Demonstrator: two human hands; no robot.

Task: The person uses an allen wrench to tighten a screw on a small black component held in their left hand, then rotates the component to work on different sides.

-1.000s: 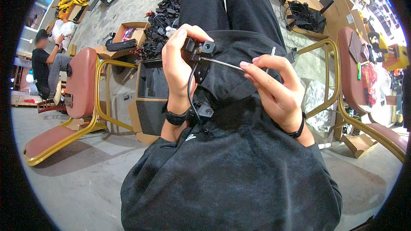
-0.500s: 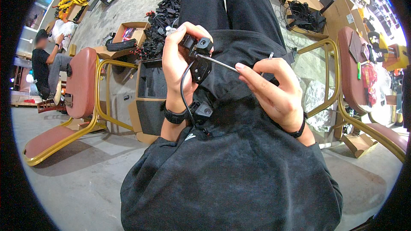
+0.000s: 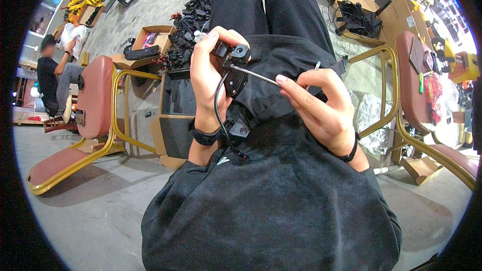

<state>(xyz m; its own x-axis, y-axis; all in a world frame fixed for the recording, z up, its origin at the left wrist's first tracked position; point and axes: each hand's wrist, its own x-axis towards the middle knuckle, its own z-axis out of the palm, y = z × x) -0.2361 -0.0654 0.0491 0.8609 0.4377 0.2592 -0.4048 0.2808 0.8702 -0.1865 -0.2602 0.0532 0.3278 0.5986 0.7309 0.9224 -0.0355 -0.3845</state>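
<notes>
1. The black, blocky device, held over the lap, has tilted slightly since a second ago, baring more of its screw-studded lower plate; work there seems to be continuing.
2. It has a squarish black block with a round hole; a thin black cable bows down beside it.
3. The left hand curls around the device.
4. The right hand, slightly lower now, pinches a slim silver metal rod reaching the device.
5. Black cabled parts lie heaped left of the black-trousered legs.

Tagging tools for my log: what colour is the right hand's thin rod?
The thin rod is silvery, showing best in the head view.
</notes>
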